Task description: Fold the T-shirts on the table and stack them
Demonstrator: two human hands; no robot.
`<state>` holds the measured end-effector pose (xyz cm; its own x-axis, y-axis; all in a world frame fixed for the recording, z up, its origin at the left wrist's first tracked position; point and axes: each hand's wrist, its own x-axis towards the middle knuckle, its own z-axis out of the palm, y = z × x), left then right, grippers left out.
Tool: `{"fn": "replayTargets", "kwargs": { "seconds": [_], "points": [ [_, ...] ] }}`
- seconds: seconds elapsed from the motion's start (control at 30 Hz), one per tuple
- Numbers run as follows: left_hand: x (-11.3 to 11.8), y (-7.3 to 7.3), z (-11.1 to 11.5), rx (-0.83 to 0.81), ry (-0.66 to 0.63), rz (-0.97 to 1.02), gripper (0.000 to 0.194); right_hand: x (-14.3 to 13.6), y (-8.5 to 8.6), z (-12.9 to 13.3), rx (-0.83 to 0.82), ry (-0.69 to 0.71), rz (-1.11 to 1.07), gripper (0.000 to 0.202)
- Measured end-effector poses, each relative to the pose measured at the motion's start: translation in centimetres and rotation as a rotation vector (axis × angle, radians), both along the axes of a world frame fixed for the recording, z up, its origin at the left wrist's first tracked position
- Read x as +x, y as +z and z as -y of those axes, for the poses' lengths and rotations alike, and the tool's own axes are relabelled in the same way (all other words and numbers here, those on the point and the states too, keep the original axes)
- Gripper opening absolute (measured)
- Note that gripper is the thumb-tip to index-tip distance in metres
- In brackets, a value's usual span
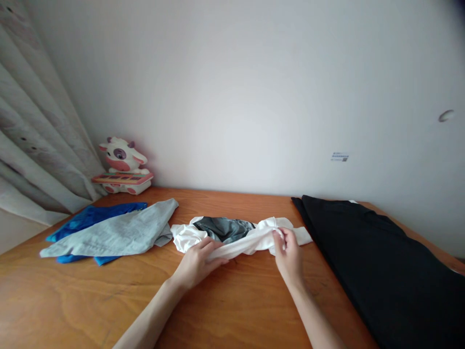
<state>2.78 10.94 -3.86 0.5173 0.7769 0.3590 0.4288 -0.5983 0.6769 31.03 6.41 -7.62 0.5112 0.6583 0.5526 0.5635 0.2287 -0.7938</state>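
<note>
A bunched white shirt [261, 245] with a dark grey printed patch [225, 229] lies crumpled across the middle of the wooden table. My left hand [199, 261] is closed on its near edge, with the thumb below and the fingers on top. Further right, my right hand [288, 249] pinches the same edge between thumb and fingers. Between the two hands the white cloth is drawn into a narrow band, slightly raised at the right end. Part of the fabric behind the hands is hidden.
Left on the table [225, 310] lie a light grey garment [119, 237] and blue clothing [87, 218] under it. A large black garment [381, 261] covers the right side. A cow-shaped toy keyboard [123, 167] stands at the back left, near a curtain [32, 121] and the wall.
</note>
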Motion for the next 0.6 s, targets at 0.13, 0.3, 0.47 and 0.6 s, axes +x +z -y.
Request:
{"fn": "replayTargets", "kwargs": {
  "seconds": [0.13, 0.3, 0.47, 0.6],
  "points": [
    [-0.4, -0.7, -0.9, 0.176, 0.050, -0.167, 0.029, 2.2, -0.2, -0.5, 0.125, -0.259, -0.328, 0.034],
    [-1.3, -1.0, -1.9, 0.239, 0.157, -0.170, 0.030, 4.4, -0.6, -0.7, 0.148, -0.399, -0.391, 0.032],
    [-1.9, -0.5, -2.0, 0.002, 0.292, 0.123, 0.023, 3.2, 0.6, 0.3, 0.152, -0.322, 0.160, 0.026],
    [-1.9, -0.1, -1.4, -0.114, 0.248, 0.242, 0.019, 0.1, 1.3, 0.9, 0.082, 0.042, 0.561, 0.027]
  ]
}}
